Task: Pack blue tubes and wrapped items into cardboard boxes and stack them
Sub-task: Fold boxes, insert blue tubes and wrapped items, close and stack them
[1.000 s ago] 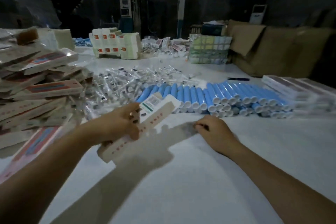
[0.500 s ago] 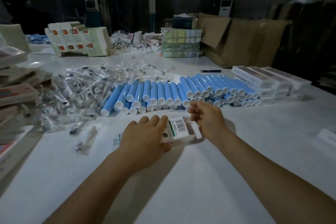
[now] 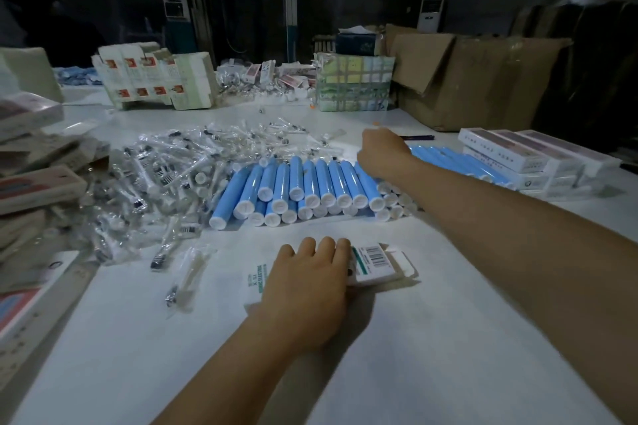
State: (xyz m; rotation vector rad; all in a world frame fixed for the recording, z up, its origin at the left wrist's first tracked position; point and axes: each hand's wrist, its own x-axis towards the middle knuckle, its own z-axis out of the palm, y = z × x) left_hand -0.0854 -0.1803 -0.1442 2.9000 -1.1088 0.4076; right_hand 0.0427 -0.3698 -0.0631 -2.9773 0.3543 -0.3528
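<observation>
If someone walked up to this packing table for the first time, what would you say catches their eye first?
Most striking is the row of blue tubes stacked mid-table, white caps facing the viewer, with the right hand reaching over its far end. Left of it sprawls a heap of clear-wrapped items. Nearer, the left hand rests on a small white box with a barcode.

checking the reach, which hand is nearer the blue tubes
Right. The right hand hovers over the blue tubes; the left hand rests on the small box nearer the person.
</observation>
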